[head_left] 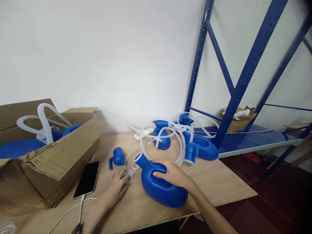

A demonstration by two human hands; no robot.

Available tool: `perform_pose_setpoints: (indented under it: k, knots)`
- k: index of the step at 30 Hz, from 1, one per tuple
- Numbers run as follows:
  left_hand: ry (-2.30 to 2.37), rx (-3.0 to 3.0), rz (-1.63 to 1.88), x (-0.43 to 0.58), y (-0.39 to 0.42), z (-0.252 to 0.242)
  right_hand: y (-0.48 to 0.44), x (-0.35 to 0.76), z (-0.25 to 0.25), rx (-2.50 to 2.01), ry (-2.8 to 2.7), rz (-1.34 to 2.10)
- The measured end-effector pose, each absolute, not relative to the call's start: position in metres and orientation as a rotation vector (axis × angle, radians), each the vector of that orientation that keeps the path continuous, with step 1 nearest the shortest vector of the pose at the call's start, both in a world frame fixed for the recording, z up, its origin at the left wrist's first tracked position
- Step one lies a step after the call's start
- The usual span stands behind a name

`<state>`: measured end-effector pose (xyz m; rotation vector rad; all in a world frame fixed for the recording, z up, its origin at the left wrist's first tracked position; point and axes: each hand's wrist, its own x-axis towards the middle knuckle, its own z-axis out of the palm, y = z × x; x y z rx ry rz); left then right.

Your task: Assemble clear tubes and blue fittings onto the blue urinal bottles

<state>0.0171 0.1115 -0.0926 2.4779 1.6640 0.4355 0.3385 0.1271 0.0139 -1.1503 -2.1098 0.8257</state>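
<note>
A blue plastic urinal bottle [162, 193] lies on its side at the front of the table, its open neck tilted up toward the far left. My right hand [170, 174] is closed around the bottle's handle, with the thumb over the handle hole. Left of the neck, my left hand [118, 187] rests low on the table. Its fingertips grip the rim of a translucent round cap [128, 175], which is tethered by a loop at the bottle neck. Just behind this hand is a blue elbow-shaped funnel head [118, 156] with a handle.
A cardboard box [73, 152] with blue bottles and clear tubes stands left, beside a phone [87, 179] on a charging cable. More blue bottles [206, 148], coiled tubing [143, 136] and a power strip [143, 134] are behind. A blue metal rack [224, 71] stands right.
</note>
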Motion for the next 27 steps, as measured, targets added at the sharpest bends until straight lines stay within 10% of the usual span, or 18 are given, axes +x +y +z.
perform_pose_setpoints:
  k: [12, 22, 27]
  knots:
    - [1.815, 2.151, 1.005, -0.028, 0.089, -0.049, 0.161, 0.3, 0.014, -0.681, -2.594, 0.562]
    - [2.116, 2.282, 0.321, -0.024, 0.104, -0.079, 0.152, 0.321, 0.01, -0.93, -2.313, 0.363]
    - [2.212, 2.314, 0.605, -0.008, 0.118, -0.08, 0.151, 0.399, -0.024, -1.368, -2.215, 0.275]
